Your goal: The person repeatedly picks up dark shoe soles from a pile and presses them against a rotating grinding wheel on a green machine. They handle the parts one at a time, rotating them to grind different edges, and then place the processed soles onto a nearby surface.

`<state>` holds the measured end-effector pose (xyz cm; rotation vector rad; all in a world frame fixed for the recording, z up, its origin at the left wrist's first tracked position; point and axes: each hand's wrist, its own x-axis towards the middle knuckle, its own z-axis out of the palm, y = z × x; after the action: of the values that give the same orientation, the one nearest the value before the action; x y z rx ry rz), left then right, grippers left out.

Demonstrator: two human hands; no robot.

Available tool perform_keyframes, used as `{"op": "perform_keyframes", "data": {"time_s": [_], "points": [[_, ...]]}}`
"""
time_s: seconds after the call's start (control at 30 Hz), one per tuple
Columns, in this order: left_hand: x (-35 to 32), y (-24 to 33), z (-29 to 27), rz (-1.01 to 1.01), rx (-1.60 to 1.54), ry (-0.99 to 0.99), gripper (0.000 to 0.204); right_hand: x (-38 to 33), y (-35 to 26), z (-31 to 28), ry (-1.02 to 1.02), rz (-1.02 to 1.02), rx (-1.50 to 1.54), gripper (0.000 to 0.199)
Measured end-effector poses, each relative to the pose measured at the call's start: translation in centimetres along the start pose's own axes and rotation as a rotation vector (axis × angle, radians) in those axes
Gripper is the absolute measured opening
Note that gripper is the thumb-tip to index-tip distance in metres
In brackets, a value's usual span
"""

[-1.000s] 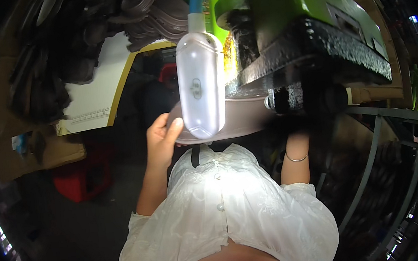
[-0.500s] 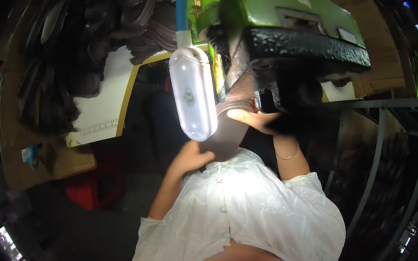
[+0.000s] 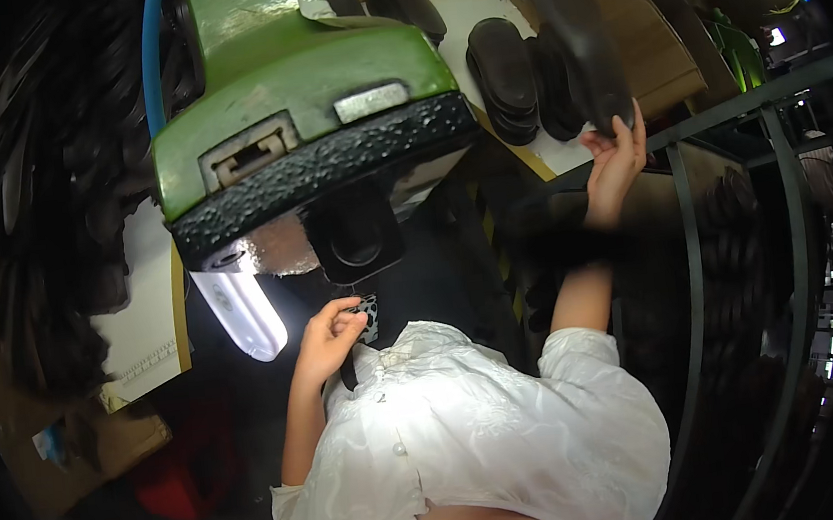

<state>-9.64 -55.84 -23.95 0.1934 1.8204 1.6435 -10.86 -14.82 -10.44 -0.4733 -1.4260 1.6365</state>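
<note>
Soles fill my view: dark oval shoe soles [image 3: 504, 71] lie in a row on a pale board [image 3: 473, 9] at about one o'clock from the picture's centre. My right hand [image 3: 615, 156] is raised to two o'clock, fingers curled around the lower end of one long dark sole [image 3: 578, 44], which stands tilted above the others, its upper end leaning toward twelve o'clock. That grip looks closed on the sole's edge.

My left hand [image 3: 329, 337] sits just left of centre, at about eight o'clock from the green machine's black underside. Its fingers are bent together beside a small dark patterned piece [image 3: 369, 315]; I can see the fingertips touching it, but I cannot tell whether they are actually pinching it.

The green machine [image 3: 294, 81] with its black textured lip [image 3: 328, 173] hangs overhead at eleven o'clock. A glowing white lamp [image 3: 241, 315] hangs under it, just left of my left hand. More dark soles are heaped at nine o'clock [image 3: 49, 195]. A metal rack frame [image 3: 693, 263] runs down the three o'clock side.
</note>
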Motion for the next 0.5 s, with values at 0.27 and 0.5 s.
{"op": "perform_keyframes", "data": {"time_s": [0.27, 0.5], "points": [[-0.5, 0.5, -2.2, -0.040, 0.002, 0.099, 0.030, 5.3, 6.2, -5.0, 0.122, 0.301, 0.059, 0.041], [-1.0, -0.4, -3.1, -0.040, -0.028, 0.178, 0.030, 5.2, 6.5, -4.4, 0.087, 0.373, 0.109, 0.030]]}}
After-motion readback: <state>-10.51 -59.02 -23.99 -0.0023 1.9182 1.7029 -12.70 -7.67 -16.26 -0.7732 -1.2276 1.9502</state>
